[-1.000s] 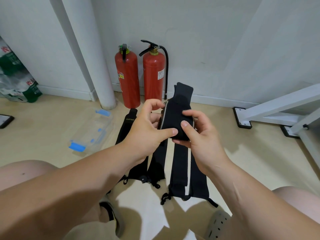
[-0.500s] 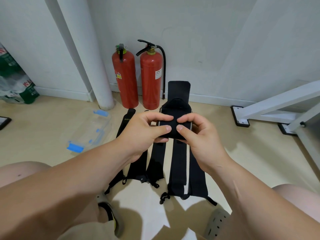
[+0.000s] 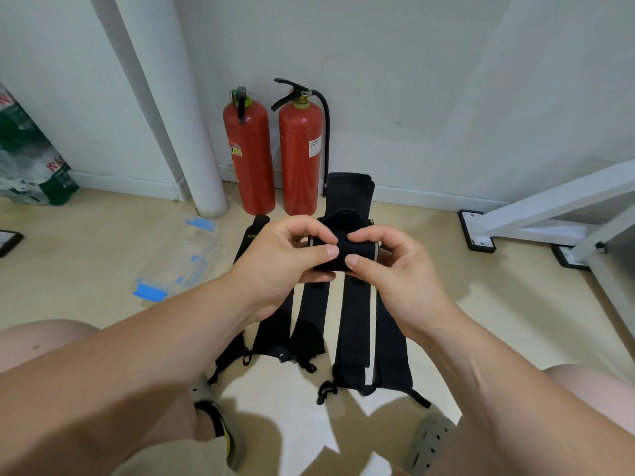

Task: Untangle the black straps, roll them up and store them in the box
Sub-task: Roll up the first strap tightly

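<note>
Head view: left hand (image 3: 281, 266) and right hand (image 3: 395, 269) both pinch a rolled black strap (image 3: 338, 242) (other straps (image 3: 357, 324) lie on the floor below).

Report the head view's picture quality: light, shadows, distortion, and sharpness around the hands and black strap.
Head view: even indoor light, faint sheen on the fire extinguishers; hard-edged shadows and bright patches on the floor near the bottom edge; wide-angle distortion bends the white pipe; left hand, right hand and the black strap they grip are sharp, its fabric showing little detail.

Matt black cloth straps (image 3: 354, 324)
</note>
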